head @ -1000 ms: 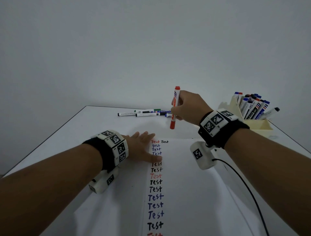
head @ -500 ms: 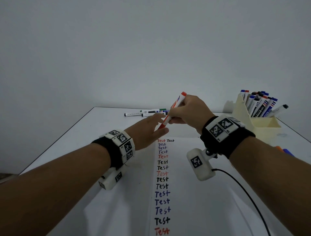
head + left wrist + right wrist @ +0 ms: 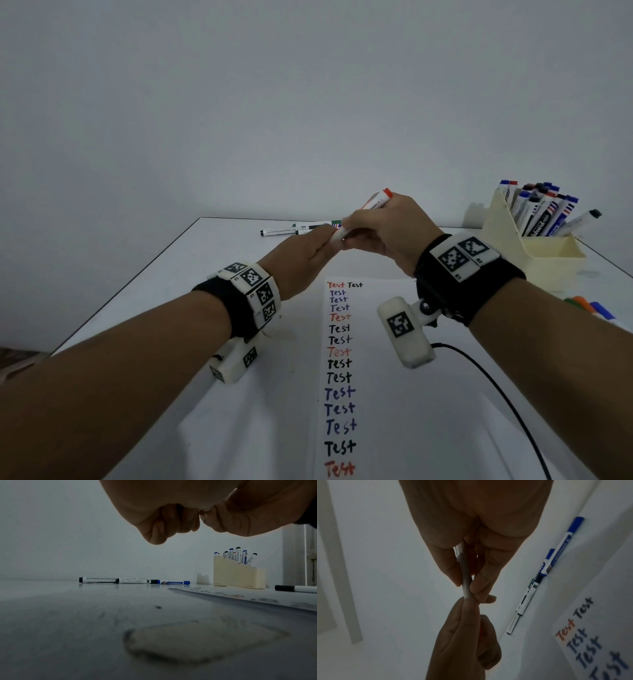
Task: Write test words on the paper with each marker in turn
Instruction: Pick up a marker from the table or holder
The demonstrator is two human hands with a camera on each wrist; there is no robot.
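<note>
- Right hand (image 3: 383, 233): fingers and thumb curl round the barrel of a slim white whiteboard marker with a red end plug (image 3: 368, 209), held above the far end of the paper, clear of the table.
- Left hand (image 3: 301, 260): fingertips close on the marker's lower end, where the cap sits; the cap itself is hidden inside the grip in all three views.
- Marker axis: it slopes from the red plug, high and to the right, down and left to the capped end. The two hands meet along this one line, fingertips touching, the left at the lower end and the right just above it.
- Judgement: the step in hand is uncapping, so the coming pull should run straight along that axis, hands parting left and right.
- White sheet of paper with a column of handwritten "Test" words (image 3: 376, 428): it lies flat on the white table (image 3: 164, 284), below and nearer than the hands.
- Cream plastic holder of markers (image 3: 513, 253): it stands at the far right, nearer the right hand.
</note>
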